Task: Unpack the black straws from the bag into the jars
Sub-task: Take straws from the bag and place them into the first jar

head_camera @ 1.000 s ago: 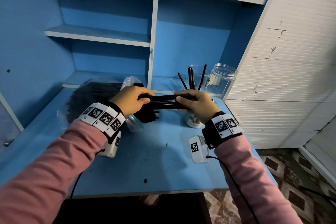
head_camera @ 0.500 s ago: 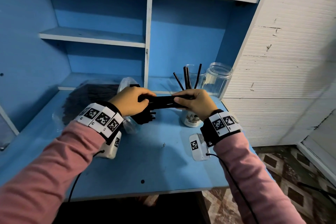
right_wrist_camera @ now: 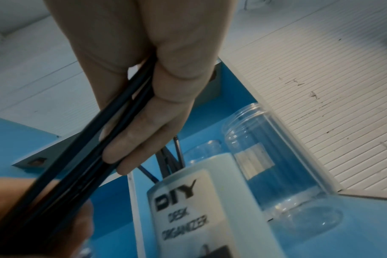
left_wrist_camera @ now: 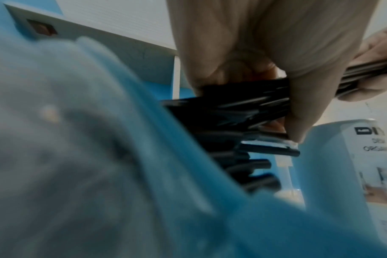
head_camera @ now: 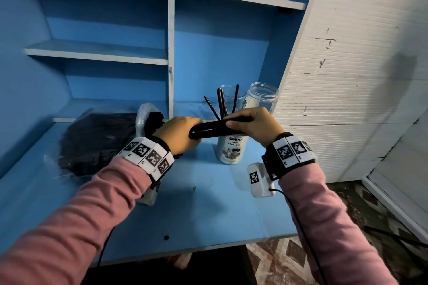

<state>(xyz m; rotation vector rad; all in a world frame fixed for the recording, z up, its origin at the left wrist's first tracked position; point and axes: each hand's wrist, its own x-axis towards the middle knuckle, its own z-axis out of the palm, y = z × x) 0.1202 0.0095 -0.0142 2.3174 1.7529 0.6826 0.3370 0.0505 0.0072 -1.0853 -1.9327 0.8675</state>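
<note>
Blue desk (head_camera: 203,210) with shelves (head_camera: 97,52) above, white ribbed wall panel (head_camera: 347,76) at right. Large clear plastic bag (head_camera: 97,141) of black straws lying at far left on desk, mouth toward centre, straw ends poking out (left_wrist_camera: 261,179).

Labelled jar (head_camera: 231,149) standing at centre, beneath the held bundle; label readable as "DIY DESK ORGANIZER" (right_wrist_camera: 183,214), barcode below. A few loose straws (head_camera: 221,104) leaning upright in a jar at the centre; which of the two jars there cannot be told. Second clear jar (head_camera: 261,96) just right and farther back, nothing visible inside; rim of a third clear jar (head_camera: 231,92) behind the straws.

Bundle of straws (head_camera: 215,129) held level above the labelled jar, spanning both hands. Left hand (head_camera: 178,133) clenched round the bundle's left end, close to bag mouth. Right hand (head_camera: 252,126) grasping the right end, thumb on top, fingers (right_wrist_camera: 144,125) beneath.

Checker-marked wristbands (head_camera: 148,156) on both pink sleeves (head_camera: 69,220).
</note>
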